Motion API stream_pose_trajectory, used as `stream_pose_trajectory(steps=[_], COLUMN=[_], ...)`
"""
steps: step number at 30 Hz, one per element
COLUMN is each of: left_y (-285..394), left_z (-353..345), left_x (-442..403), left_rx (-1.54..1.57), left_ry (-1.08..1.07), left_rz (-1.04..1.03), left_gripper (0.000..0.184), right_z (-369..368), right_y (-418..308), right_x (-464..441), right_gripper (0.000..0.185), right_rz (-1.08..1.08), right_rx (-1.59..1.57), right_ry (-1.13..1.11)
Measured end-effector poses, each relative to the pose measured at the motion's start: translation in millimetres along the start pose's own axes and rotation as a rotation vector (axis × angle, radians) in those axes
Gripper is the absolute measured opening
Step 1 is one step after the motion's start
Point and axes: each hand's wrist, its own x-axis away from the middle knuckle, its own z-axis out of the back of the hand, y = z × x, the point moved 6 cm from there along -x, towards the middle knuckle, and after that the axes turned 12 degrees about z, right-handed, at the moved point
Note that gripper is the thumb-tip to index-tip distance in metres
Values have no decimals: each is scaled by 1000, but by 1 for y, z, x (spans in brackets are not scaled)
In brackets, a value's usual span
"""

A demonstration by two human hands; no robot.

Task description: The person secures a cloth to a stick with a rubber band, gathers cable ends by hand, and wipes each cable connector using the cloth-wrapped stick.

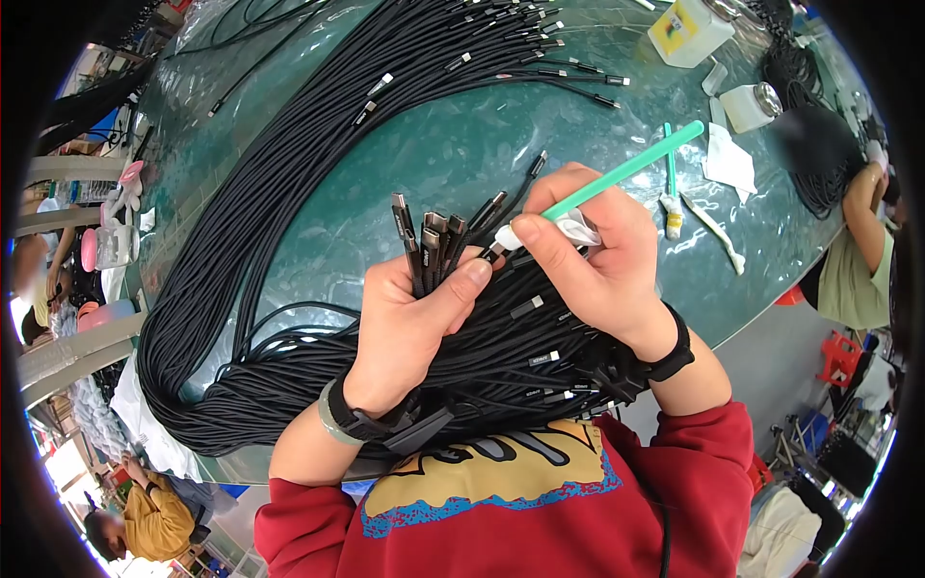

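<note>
My left hand (409,313) is closed around several black USB cables, their metal plug ends (438,236) fanning up above the fingers. One plug is held out between thumb and finger toward the right. My right hand (602,260) pinches a green stick (626,171) with a white tip (508,237), which touches or nearly touches that plug. A crumpled white piece of tissue or cloth (578,229) is also tucked in the right fingers. Beneath both hands lies a thick bundle of black cables (318,385).
Black cables (279,144) curve across the green table (385,183). At the upper right are a jar with a yellow label (686,34), a smaller jar (750,106), a white tissue (729,162) and another green stick (670,159). Other people sit around the table.
</note>
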Motion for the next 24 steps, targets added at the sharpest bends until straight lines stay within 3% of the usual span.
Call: stream_pose_trajectory(steps=[9, 13, 17, 20, 24], left_y=[1, 1, 1, 0, 0], left_z=[-3, -1, 0, 1, -1], left_x=[0, 1, 3, 4, 5], left_rx=[9, 49, 111, 95, 123], left_ry=[26, -24, -91, -9, -40], left_rz=[-18, -26, -10, 31, -9], left_gripper=[15, 16, 13, 12, 12], right_z=[15, 32, 59, 97, 141], right_y=[1, -4, -4, 0, -5], right_x=[-3, -6, 4, 21, 42], right_gripper=[5, 11, 10, 12, 16], right_rz=[22, -120, -270, -449, -373], right_rx=[131, 84, 3, 360, 765], right_ry=[62, 38, 212, 238, 228])
